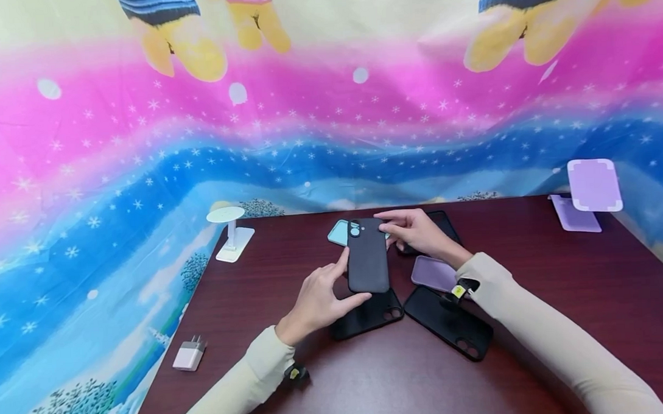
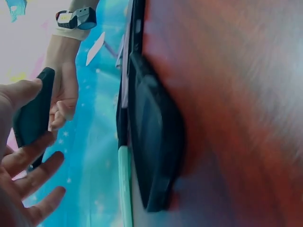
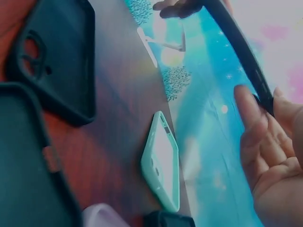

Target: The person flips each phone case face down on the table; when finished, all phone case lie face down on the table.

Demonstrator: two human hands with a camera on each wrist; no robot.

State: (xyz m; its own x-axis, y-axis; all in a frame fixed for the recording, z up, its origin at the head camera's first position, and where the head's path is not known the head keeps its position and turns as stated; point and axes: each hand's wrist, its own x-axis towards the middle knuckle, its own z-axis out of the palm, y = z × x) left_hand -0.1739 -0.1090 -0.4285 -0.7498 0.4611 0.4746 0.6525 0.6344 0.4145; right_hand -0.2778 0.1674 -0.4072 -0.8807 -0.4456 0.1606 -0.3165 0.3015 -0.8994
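Note:
Both hands hold one black phone case up over the dark wooden table, its back with the camera cut-out facing the head camera. My left hand grips its lower left edge between thumb and fingers. My right hand pinches its top right corner. The left wrist view catches the case edge-on between my left thumb and fingers, with the right hand behind it. Seen from the right wrist, the case is a thin dark strip at my right hand's fingertips.
Several cases lie under the hands: a mint one, a lilac one, black ones. A white stand and white charger sit left. A purple stand is far right.

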